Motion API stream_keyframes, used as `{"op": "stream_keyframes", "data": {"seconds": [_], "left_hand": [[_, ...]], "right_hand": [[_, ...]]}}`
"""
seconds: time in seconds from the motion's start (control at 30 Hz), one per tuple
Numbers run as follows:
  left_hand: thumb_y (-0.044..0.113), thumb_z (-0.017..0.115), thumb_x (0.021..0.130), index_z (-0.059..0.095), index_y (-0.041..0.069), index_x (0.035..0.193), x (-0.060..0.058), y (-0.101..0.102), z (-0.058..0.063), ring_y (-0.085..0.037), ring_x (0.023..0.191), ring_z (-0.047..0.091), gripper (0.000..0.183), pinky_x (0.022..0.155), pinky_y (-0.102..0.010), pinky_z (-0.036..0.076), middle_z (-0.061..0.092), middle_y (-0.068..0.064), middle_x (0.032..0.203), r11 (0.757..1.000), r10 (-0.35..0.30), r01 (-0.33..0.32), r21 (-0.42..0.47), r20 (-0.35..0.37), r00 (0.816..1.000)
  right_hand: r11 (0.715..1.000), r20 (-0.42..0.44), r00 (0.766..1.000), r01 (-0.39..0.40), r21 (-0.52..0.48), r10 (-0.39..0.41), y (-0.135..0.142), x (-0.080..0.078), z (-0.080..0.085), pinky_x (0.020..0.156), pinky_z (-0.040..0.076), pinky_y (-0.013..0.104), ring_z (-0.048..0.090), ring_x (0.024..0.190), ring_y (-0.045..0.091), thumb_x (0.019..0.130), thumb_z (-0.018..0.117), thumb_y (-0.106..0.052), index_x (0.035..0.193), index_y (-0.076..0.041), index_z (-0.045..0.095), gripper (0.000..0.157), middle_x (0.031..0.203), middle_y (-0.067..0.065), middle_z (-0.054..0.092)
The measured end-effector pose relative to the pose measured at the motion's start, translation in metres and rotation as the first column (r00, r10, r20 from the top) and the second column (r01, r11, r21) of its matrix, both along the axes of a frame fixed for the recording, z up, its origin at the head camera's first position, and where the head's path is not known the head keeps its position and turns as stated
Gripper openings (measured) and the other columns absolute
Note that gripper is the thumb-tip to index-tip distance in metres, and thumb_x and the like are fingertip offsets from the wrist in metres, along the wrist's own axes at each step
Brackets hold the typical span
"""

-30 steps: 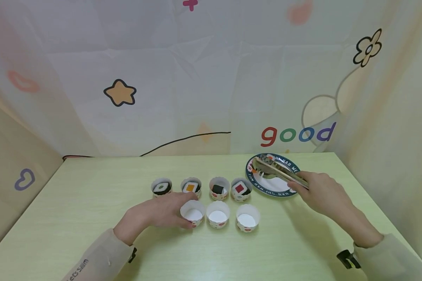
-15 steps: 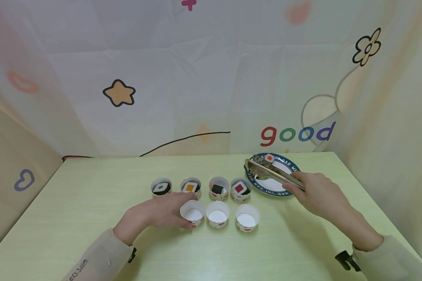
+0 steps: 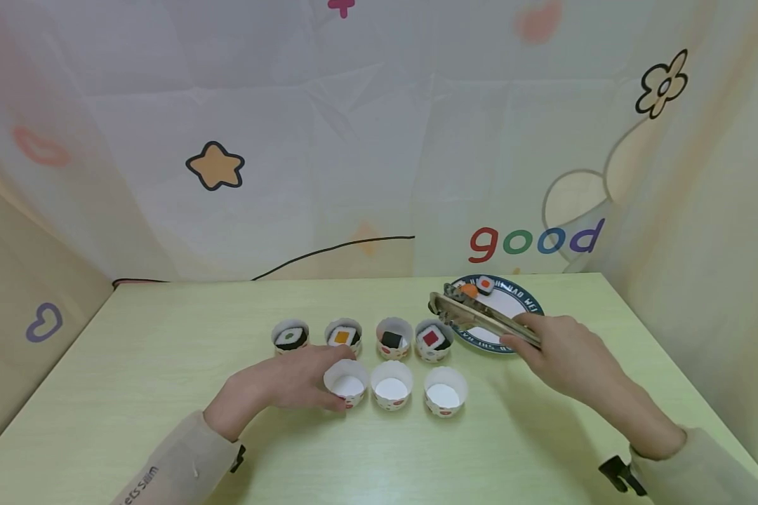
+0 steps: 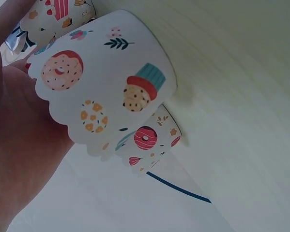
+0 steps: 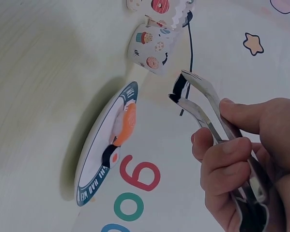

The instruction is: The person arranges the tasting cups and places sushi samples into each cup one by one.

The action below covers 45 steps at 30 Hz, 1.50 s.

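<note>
My left hand (image 3: 293, 375) holds a white paper baking cup (image 3: 352, 398) at the left of the front row, thumb and fingers around its side; in the left wrist view, this cup (image 4: 106, 82) shows printed donuts and cupcakes. With my right hand (image 3: 575, 358) I grip metal food tongs (image 3: 489, 319), raised over the plate's left edge. Between the tips of the tongs sits a small black-sided sushi piece (image 5: 179, 88). On the blue-rimmed plate (image 3: 508, 301) lie an orange-topped sushi piece (image 5: 127, 123) and a roll with an orange-red centre (image 3: 485, 284).
Two more cups, one in the middle (image 3: 391, 389) and one at the right (image 3: 445, 398), stand in the front row without food. Behind them is a row of several cups, each with a sushi piece, such as the red-centred one (image 3: 431, 339). A printed curtain (image 3: 354, 175) hangs behind the table.
My right hand has moved the tongs left, off the middle of the plate, with the sushi piece in their tips. The orange-topped piece has come into sight. My left hand stays on its cup.
</note>
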<state>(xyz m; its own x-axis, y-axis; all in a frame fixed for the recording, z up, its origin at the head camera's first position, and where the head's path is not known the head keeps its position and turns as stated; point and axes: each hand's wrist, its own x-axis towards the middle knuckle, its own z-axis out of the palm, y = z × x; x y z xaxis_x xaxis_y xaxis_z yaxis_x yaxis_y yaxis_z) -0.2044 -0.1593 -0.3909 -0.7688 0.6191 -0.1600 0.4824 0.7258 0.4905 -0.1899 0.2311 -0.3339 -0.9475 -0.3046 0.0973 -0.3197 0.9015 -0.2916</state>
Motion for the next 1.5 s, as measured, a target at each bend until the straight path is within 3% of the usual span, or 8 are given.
{"op": "stream_keyframes", "data": {"seconds": [0.6, 0.87, 1.07, 1.5], "left_hand": [[0.041, 0.085, 0.085, 0.057, 0.022, 0.131, 0.001, 0.001, 0.001, -0.015, 0.097, 0.061, 0.057, 0.081, -0.04, 0.05, 0.065, 0.006, 0.111, 1.0, -0.007, 0.007, -0.003, -0.003, 1.0], [0.04, 0.085, 0.085, 0.056, 0.021, 0.131, 0.001, 0.001, 0.001, -0.016, 0.097, 0.062, 0.057, 0.081, -0.039, 0.05, 0.066, 0.006, 0.112, 1.0, -0.01, 0.01, 0.0, -0.004, 1.0], [0.04, 0.085, 0.085, 0.056, 0.021, 0.131, 0.001, 0.001, 0.002, -0.015, 0.096, 0.061, 0.057, 0.081, -0.039, 0.05, 0.066, 0.006, 0.111, 1.0, -0.008, 0.008, -0.003, 0.001, 1.0], [0.041, 0.084, 0.086, 0.055, 0.023, 0.133, 0.0, 0.001, 0.0, -0.014, 0.097, 0.061, 0.058, 0.081, -0.038, 0.05, 0.065, 0.006, 0.113, 1.0, 0.004, -0.004, -0.016, -0.003, 1.0]], "right_hand": [[0.999, -0.011, 0.999, -0.034, -0.014, 0.034, -0.007, 0.009, 0.0, 0.05, 0.033, 0.032, 0.045, 0.057, 0.014, 0.101, 0.067, -0.033, 0.113, 0.0, 0.069, 0.035, 0.066, -0.003, 0.05], [0.998, -0.011, 0.998, -0.056, -0.023, 0.055, -0.011, 0.011, 0.001, 0.05, 0.033, 0.031, 0.044, 0.056, 0.013, 0.101, 0.068, -0.032, 0.105, -0.006, 0.07, 0.027, 0.065, -0.005, 0.049], [0.998, -0.002, 0.998, -0.061, -0.01, 0.061, -0.016, 0.014, 0.002, 0.051, 0.034, 0.031, 0.045, 0.058, 0.013, 0.101, 0.067, -0.035, 0.111, -0.004, 0.071, 0.033, 0.066, -0.004, 0.05], [0.995, -0.055, 0.994, -0.096, -0.002, 0.095, -0.02, 0.018, 0.001, 0.052, 0.035, 0.031, 0.046, 0.059, 0.013, 0.1, 0.069, -0.034, 0.102, -0.01, 0.069, 0.024, 0.066, -0.007, 0.049]]}}
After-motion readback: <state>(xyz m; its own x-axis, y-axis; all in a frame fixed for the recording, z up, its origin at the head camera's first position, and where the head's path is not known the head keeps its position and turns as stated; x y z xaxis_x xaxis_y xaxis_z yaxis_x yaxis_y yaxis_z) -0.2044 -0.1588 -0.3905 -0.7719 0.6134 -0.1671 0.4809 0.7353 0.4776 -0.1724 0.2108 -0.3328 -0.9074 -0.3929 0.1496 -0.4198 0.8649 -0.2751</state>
